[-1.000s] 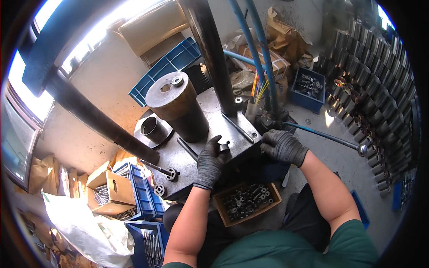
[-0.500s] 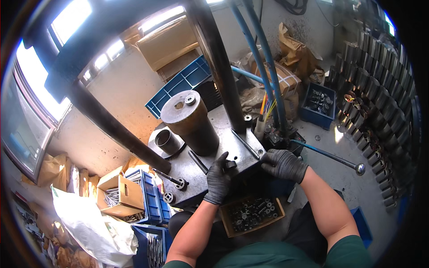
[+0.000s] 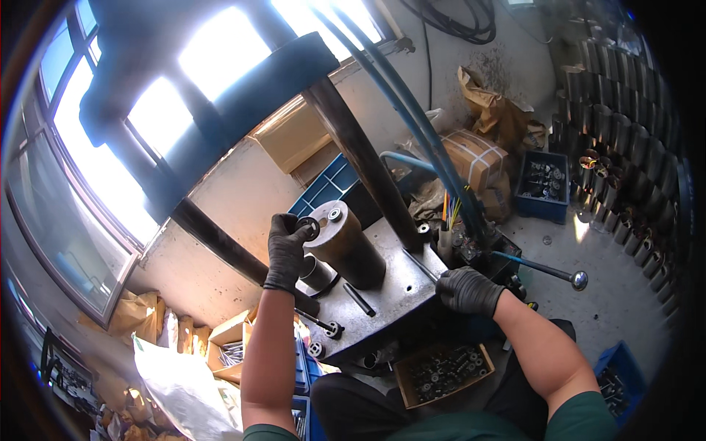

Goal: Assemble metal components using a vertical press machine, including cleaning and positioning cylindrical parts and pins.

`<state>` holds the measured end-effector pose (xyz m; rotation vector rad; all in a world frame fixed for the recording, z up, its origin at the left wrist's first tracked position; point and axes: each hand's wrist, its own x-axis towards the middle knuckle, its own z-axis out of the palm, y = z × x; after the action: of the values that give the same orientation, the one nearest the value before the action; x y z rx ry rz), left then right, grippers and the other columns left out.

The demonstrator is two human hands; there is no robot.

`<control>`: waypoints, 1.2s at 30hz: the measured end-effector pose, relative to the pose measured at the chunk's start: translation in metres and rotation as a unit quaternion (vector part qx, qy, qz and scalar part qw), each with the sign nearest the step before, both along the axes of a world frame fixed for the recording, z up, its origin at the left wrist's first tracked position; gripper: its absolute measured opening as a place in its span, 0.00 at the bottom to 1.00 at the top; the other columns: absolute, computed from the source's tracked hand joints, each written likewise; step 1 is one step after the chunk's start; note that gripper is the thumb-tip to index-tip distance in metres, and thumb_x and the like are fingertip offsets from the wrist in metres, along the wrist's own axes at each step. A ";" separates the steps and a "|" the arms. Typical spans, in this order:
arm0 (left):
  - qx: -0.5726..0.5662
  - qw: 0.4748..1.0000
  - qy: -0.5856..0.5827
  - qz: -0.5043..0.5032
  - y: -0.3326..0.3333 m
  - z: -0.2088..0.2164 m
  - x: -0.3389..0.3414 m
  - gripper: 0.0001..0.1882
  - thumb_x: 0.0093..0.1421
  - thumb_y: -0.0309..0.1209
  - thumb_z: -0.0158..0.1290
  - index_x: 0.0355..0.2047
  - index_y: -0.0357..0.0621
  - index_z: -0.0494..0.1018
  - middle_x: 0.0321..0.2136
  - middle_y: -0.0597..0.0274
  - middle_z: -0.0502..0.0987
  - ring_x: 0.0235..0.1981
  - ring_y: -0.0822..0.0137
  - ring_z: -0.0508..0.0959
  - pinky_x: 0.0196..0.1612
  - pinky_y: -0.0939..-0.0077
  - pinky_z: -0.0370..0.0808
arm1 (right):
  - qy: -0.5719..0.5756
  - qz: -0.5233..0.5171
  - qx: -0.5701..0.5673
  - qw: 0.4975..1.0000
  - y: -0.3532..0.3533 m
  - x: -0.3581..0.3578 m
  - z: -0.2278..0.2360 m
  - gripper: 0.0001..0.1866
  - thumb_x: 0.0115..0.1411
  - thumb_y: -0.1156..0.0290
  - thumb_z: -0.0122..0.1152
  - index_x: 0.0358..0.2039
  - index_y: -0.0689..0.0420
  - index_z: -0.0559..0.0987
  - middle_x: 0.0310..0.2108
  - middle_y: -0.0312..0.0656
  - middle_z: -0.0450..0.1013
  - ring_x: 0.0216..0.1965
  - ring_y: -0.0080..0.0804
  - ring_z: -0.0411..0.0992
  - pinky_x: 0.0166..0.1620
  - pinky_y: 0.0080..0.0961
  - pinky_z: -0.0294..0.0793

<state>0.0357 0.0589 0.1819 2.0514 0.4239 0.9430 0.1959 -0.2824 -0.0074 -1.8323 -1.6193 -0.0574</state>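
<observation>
My left hand (image 3: 285, 250), in a dark glove, is raised beside the top of a thick metal cylinder (image 3: 360, 253). It pinches a black round disc with holes (image 3: 309, 228). On the cylinder's top sits a small metal ring (image 3: 334, 214). My right hand (image 3: 472, 292), also gloved, rests at the right front edge of a steel plate (image 3: 390, 312) with its fingers curled. A thin rod (image 3: 421, 265) lies on the plate and ends at those fingers; whether they grip anything is hidden. A short hollow cylinder (image 3: 315, 275) stands behind my left wrist, partly covered.
Another rod (image 3: 359, 300) and round flanged pieces (image 3: 333, 329) lie on the plate. Steel columns (image 3: 360, 151) rise around it to a blue press frame (image 3: 243, 95). A lever with a ball end (image 3: 579, 280) juts out at right. Below is a box of small parts (image 3: 445, 375).
My left hand has risen from the plate's front to the cylinder's top, bringing the black disc. My right hand stays near the rod's end. The view has tilted up, showing more press frame.
</observation>
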 end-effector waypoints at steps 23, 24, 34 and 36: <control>0.166 0.959 0.190 0.127 0.014 -0.001 0.042 0.16 0.57 0.39 0.69 0.38 0.41 0.81 0.33 0.52 0.85 0.36 0.59 0.85 0.43 0.63 0.79 | 0.144 -0.093 -0.170 0.971 0.001 -0.010 0.028 0.47 0.53 0.53 0.62 0.70 0.61 0.62 0.59 0.65 0.71 0.58 0.58 0.74 0.59 0.44 0.75; 0.176 0.956 0.194 0.132 0.015 -0.003 0.040 0.15 0.57 0.38 0.69 0.37 0.41 0.80 0.34 0.52 0.85 0.36 0.58 0.85 0.43 0.63 0.79 | 0.130 -0.098 -0.180 0.970 0.003 -0.008 0.029 0.44 0.52 0.52 0.62 0.66 0.62 0.66 0.55 0.63 0.74 0.55 0.57 0.75 0.58 0.45 0.75; 0.169 0.960 0.193 0.108 0.015 -0.009 0.041 0.29 0.63 0.39 0.66 0.59 0.35 0.71 0.51 0.42 0.81 0.54 0.52 0.81 0.59 0.65 0.76 | 0.027 -0.084 -0.145 0.986 0.009 -0.006 0.008 0.25 0.58 0.53 0.58 0.48 0.58 0.81 0.39 0.56 0.81 0.44 0.55 0.79 0.50 0.47 0.78; 0.171 0.958 0.203 0.112 0.013 -0.006 0.044 0.29 0.63 0.38 0.66 0.59 0.34 0.71 0.51 0.42 0.81 0.54 0.52 0.81 0.59 0.65 0.76 | 0.032 -0.053 -0.123 0.990 0.008 -0.007 0.012 0.24 0.60 0.54 0.57 0.49 0.58 0.81 0.40 0.57 0.80 0.45 0.56 0.79 0.51 0.47 0.78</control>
<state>0.0797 0.0714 0.1763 2.5687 0.7685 0.7589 0.1892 -0.2741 0.0048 -2.0839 -1.5396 0.1609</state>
